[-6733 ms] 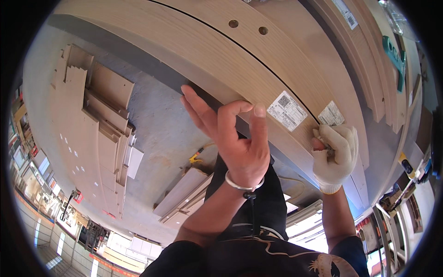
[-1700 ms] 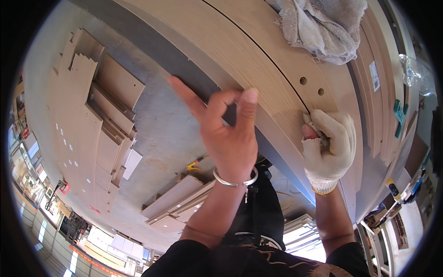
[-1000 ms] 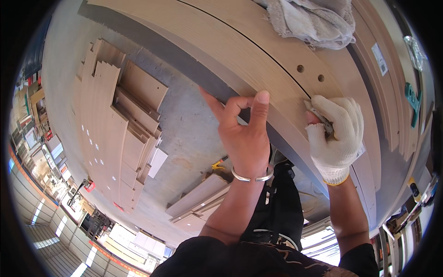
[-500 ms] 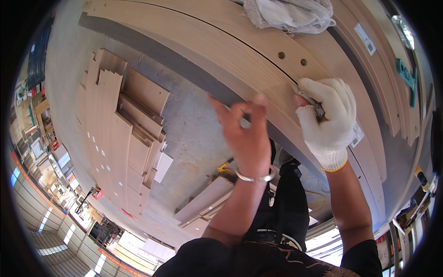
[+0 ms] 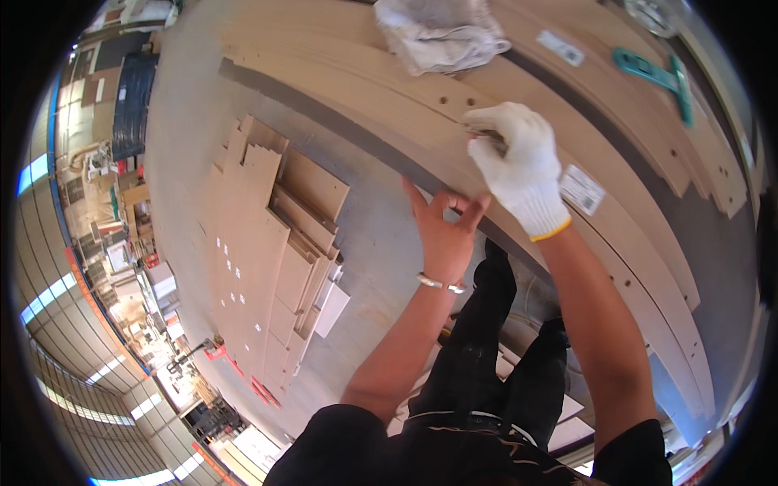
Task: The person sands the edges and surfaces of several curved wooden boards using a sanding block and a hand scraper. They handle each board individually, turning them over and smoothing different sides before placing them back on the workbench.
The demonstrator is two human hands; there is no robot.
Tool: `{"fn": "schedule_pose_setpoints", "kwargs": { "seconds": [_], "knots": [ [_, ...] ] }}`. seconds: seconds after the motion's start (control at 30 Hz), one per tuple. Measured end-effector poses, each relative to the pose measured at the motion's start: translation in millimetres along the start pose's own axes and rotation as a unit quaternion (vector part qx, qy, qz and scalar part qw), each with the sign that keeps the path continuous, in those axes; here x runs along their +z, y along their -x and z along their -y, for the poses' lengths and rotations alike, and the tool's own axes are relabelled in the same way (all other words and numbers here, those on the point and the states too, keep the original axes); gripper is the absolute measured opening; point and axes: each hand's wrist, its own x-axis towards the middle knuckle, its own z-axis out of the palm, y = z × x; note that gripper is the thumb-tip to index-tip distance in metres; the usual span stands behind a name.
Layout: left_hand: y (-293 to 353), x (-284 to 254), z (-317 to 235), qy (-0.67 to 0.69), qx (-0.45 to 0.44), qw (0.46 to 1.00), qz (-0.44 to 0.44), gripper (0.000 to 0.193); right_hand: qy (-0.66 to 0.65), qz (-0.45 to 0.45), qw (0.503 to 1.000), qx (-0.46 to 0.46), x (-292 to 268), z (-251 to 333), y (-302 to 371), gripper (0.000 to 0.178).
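The person's right hand (image 5: 519, 162), in a white knit glove with a yellow-edged cuff, has its grip closed in a pinch on a small, thin greyish object (image 5: 485, 131), which appears flat, though the fingers cover most of it. Directly below this grip lie a long, pale wood-grain near panel (image 5: 365, 97) and a matching far panel (image 5: 531, 93), side by side with a narrow dark seam between them; the pinch is over that seam. Just up-left of the grip, two round holes (image 5: 443, 100) pierce the far panel. A white printed paper label (image 5: 582, 191) lies to the right of the glove.

The bare left hand (image 5: 448, 231), with a silver open bangle (image 5: 440, 283) at its wrist, is below and left of the right grip, by the near panel's edge. One finger points away and another curls toward the thumb; whether these close on the edge cannot be told.

Farther up-left of the right grip sits a crumpled off-white cloth (image 5: 442, 32). Up-right of it, a teal T-shaped tool (image 5: 660, 77) rests on brown stacked boards (image 5: 587, 81). A grey table (image 5: 733, 267) carries the panels. Well left of both hands, large beige panels (image 5: 259, 251) are piled on the concrete floor (image 5: 365, 235).
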Motion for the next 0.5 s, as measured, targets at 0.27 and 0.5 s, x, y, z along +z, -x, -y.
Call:
{"fn": "schedule_pose_setpoints", "kwargs": {
  "seconds": [0.27,0.5],
  "knots": [
    [143,26,-42,-0.115,0.294,0.948,0.051,0.053,-0.137,0.060,0.982,0.115,-150,50,190,0.013],
    [238,201,-155,-0.221,0.469,0.802,0.297,0.067,-0.212,-0.168,0.904,0.330,-372,37,395,0.018]
  ]
}}
